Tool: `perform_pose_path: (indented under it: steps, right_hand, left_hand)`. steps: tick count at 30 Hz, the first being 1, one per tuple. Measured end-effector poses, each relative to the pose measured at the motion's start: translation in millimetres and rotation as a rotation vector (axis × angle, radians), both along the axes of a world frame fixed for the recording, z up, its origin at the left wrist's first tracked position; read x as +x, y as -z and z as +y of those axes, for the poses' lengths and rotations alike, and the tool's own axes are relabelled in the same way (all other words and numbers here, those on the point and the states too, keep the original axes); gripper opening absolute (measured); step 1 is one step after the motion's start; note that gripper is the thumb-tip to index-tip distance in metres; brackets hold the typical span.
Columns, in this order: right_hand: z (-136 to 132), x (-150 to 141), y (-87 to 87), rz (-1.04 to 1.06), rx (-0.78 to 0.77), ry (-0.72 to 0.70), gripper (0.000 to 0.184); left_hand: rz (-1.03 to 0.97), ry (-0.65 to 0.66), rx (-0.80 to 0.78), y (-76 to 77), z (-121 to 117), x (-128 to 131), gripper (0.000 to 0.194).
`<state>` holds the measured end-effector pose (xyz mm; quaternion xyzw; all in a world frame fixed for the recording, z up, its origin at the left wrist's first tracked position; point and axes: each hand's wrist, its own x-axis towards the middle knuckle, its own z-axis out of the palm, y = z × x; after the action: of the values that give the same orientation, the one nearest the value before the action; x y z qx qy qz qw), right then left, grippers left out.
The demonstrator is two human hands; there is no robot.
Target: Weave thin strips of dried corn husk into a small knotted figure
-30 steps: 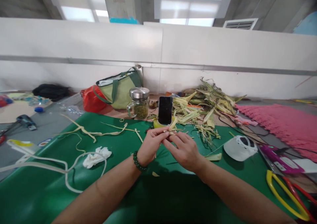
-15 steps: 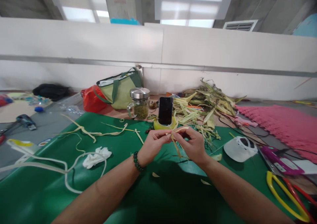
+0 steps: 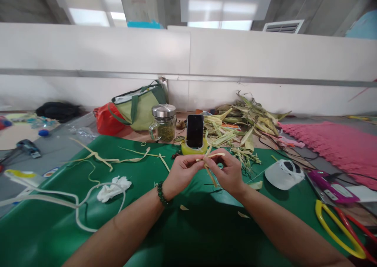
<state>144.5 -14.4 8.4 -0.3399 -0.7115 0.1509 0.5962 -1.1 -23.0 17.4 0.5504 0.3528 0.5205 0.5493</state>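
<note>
My left hand (image 3: 184, 172) and my right hand (image 3: 226, 170) meet above the green mat (image 3: 188, 239), each pinching thin pale-yellow husk strips (image 3: 211, 175) that cross between the fingertips. One strip end points up, another hangs down toward the mat, and a third lies over the right fingers. The crossing point is partly hidden by my thumbs. A dark green bead bracelet (image 3: 160, 193) circles my left wrist. Just beyond the hands, a black phone (image 3: 194, 131) stands upright in a yellow holder (image 3: 188, 149).
Behind stand a lidded glass jar (image 3: 164, 127) and a green bag (image 3: 141, 109). Dried husks (image 3: 253, 115) are heaped at back right. A white cable (image 3: 77, 212), crumpled tissue (image 3: 113, 188) and loose strips lie left. At right are a white roll (image 3: 279, 176), a purple device (image 3: 334, 188) and yellow-handled scissors (image 3: 326, 223).
The whole view has shifted slightly. Both hands keep their pinch on the crossed husk strips, with hardly any change in the strips' position.
</note>
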Motion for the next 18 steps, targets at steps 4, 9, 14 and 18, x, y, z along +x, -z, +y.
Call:
perform_pose_path:
  steps: [4, 9, 14, 18]
  right_hand:
    - [2.6, 3.1, -2.6, 0.012, -0.104, -0.032, 0.017]
    - [3.6, 17.7, -8.6, -0.069, -0.021, -0.028, 0.017]
    - [2.2, 26.1, -11.3, -0.403, 0.347, -0.082, 0.012]
    - [4.7, 20.6, -9.0, -0.529, 0.407, 0.003, 0.014]
  left_hand:
    - [0.0, 0.025, -0.059, -1.4, 1.3, -0.9, 0.029]
    - [-0.079, 0.038, -0.168, -1.8, 7.9, -6.5, 0.032]
    - [-0.108, 0.001, -0.196, -1.4, 13.3, -12.2, 0.034]
    - [-0.053, -0.013, -0.155, -1.0, 11.4, -10.3, 0.033]
